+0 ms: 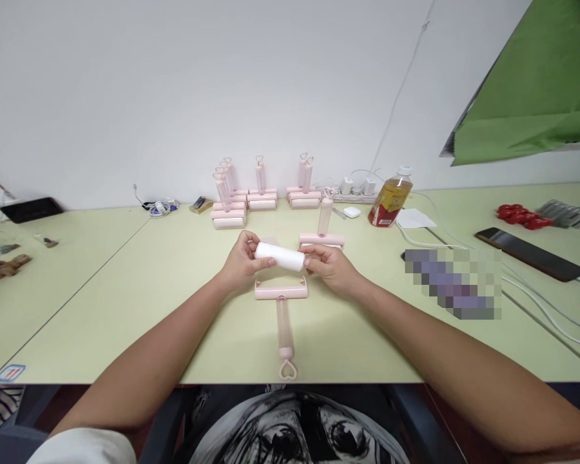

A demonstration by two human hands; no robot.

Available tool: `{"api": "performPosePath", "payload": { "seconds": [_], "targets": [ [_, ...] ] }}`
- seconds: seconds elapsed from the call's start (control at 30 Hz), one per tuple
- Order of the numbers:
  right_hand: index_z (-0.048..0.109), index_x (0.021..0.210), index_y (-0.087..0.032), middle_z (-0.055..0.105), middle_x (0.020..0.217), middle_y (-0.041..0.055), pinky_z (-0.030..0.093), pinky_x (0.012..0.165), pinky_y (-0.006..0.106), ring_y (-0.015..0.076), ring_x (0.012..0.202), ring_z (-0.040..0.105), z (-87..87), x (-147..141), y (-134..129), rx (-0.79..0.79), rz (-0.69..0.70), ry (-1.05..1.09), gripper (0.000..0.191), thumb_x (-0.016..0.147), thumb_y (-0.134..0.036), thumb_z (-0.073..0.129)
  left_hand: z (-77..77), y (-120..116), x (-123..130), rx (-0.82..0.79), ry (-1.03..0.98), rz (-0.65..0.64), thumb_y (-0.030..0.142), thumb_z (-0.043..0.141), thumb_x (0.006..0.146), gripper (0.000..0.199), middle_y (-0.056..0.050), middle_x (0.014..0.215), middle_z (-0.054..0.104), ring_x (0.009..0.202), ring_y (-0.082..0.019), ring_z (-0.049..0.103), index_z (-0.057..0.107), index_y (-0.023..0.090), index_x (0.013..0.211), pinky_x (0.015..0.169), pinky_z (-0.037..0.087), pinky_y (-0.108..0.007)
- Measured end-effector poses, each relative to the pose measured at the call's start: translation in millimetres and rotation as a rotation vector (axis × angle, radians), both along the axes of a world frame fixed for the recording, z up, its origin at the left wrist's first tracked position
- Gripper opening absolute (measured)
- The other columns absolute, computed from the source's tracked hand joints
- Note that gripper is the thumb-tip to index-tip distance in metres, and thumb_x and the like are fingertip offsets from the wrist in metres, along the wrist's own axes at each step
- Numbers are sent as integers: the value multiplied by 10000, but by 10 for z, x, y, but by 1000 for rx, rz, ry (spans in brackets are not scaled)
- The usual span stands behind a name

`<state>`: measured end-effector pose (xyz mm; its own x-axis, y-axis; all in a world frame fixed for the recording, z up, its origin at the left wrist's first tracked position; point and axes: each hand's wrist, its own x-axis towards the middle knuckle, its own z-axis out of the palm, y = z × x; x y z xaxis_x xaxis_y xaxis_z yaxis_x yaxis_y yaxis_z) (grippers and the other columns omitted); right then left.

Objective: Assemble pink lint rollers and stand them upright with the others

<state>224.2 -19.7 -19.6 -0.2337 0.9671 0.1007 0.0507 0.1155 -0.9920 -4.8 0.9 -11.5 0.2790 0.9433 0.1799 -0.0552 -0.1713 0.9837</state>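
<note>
A white lint roller refill (283,256) is held between both hands above the table, tilted slightly down to the right. My left hand (245,261) grips its left end, thumb along the front. At the right end, my right hand (332,267) pinches the edge with its fingers. Just below lies a pink lint roller handle (283,316) without a roll, its heart-shaped loop toward me. Behind my right hand stands a pink lint roller (323,238) with its handle up, its lower part partly hidden by that hand.
Several pink lint rollers (229,216) stand along the wall. A drink bottle (390,198), a white case (352,212), a black phone (530,254) and cables lie to the right. Red items (518,216) sit farther right. At far left are a dark phone (31,209) and brown pieces (2,269).
</note>
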Motion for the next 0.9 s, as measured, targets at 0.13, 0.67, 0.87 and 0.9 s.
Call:
{"api": "performPosePath", "payload": {
  "seconds": [0.13, 0.67, 0.87, 0.9],
  "targets": [
    [703, 975, -139, 629, 643, -25, 441, 585, 244, 104, 571, 529, -20, -23, 12, -63, -25, 10, 286, 728, -275, 657, -18, -12, 7, 3, 41, -4, 383, 903, 524, 664, 66, 764, 560, 632, -78, 533, 357, 215, 862, 554, 419, -192],
    [652, 1154, -164, 649, 1251, 127, 496, 446, 179, 108, 672, 656, -100, -47, 31, -221, -50, -61, 477, 706, -18, 581, -59, 46, 40, -156, -139, 104, 410, 873, 560, 722, 100, 623, 582, 454, -118, 583, 263, 253, 913, 415, 425, -188],
    [582, 1280, -182, 691, 968, 47, 416, 384, 182, 88, 564, 528, -59, -63, -14, -83, -58, 2, 560, 722, -177, 630, -15, -22, 91, -195, -131, 46, 444, 874, 573, 707, 110, 558, 561, 411, -102, 552, 286, 249, 914, 371, 380, -153],
    [601, 1248, -169, 681, 879, 30, 409, 385, 183, 91, 555, 520, -44, -62, -25, -75, -57, 18, 527, 723, -203, 631, -10, -28, 90, -200, -121, 41, 461, 872, 575, 709, 111, 543, 560, 396, -100, 538, 284, 251, 913, 361, 370, -150]
  ]
}}
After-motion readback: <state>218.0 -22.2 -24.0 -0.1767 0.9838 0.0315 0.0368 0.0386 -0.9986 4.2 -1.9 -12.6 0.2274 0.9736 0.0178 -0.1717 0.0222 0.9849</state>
